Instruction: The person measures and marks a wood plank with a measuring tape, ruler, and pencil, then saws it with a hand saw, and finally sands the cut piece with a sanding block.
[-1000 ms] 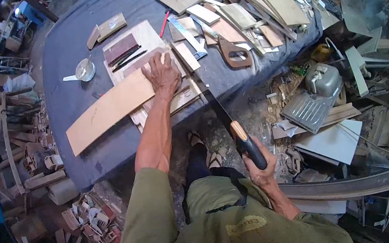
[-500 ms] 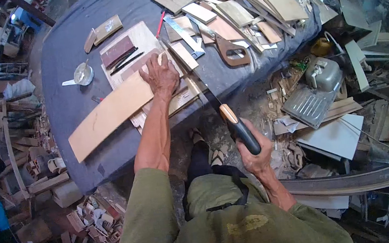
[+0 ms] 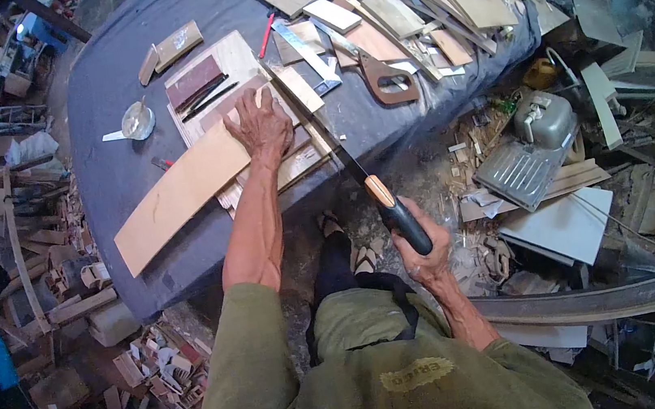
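Observation:
A long pale wooden plank (image 3: pixel 179 194) lies across a stack of boards (image 3: pixel 220 58) on the cloth-covered table. My left hand (image 3: pixel 261 127) presses down on the plank's right end with fingers bent and spread. In my right hand (image 3: pixel 422 242) is a handsaw (image 3: pixel 398 216) with a black and orange handle, my fingers wrapped round it. Its dark blade runs up and left, close beside my left hand, by a short pale wood piece (image 3: pixel 297 90). Where the teeth meet the wood is hard to make out.
A second handsaw (image 3: pixel 390 82), a try square (image 3: pixel 314 59) and a red pencil (image 3: pixel 266 35) lie beyond, near many wood offcuts. To the left stands a small cup (image 3: pixel 139 121). Scrap wood and a metal sink (image 3: pixel 539 129) crowd the floor around the table.
The saw and my right hand have shifted slightly left and down. My left hand stays on the plank. The short wood piece beside the blade appears a little further left.

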Motion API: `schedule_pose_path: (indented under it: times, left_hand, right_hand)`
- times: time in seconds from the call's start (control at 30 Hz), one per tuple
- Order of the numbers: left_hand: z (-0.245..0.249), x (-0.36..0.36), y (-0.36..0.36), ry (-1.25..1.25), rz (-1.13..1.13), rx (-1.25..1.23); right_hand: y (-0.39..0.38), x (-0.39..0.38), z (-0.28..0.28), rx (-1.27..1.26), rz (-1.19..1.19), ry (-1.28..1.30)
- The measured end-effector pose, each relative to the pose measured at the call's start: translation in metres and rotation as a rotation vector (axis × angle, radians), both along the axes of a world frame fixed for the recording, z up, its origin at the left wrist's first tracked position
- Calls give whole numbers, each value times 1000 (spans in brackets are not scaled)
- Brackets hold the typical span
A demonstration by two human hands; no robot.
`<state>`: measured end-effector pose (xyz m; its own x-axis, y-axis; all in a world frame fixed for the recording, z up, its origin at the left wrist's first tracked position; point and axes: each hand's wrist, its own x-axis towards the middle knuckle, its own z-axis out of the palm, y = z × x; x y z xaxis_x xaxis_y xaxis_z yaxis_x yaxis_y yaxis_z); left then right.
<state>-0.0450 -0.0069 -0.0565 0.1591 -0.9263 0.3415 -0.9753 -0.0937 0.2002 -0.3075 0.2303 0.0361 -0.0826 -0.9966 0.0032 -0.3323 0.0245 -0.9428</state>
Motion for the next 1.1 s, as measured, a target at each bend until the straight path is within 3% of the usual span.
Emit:
schedule_pose_path:
  times: [0.27,0.5,0.73,0.83,0.97,1.1]
  left_hand:
    - [5,-3,-5,13,16,17]
    - [-5,1,-6,-33,-12,-16]
    - [2,-1,-9,13,5,-66]
    - [2,1,-7,1,-1,-43]
    - [-4,1,-7,-18,-43,-79]
    - [-2,1,-5,-24,-24,-60]
  right_hand:
    - [75,-44,15,-49,17,179]
    - [-10,1,14,-12,16,0]
    - [28,-15,26,49,19,5]
    - [46,-31,26,-69,18,40]
    - [-16,1,26,83,62,4]
    - [-17,0,-9,-38,42,-2]
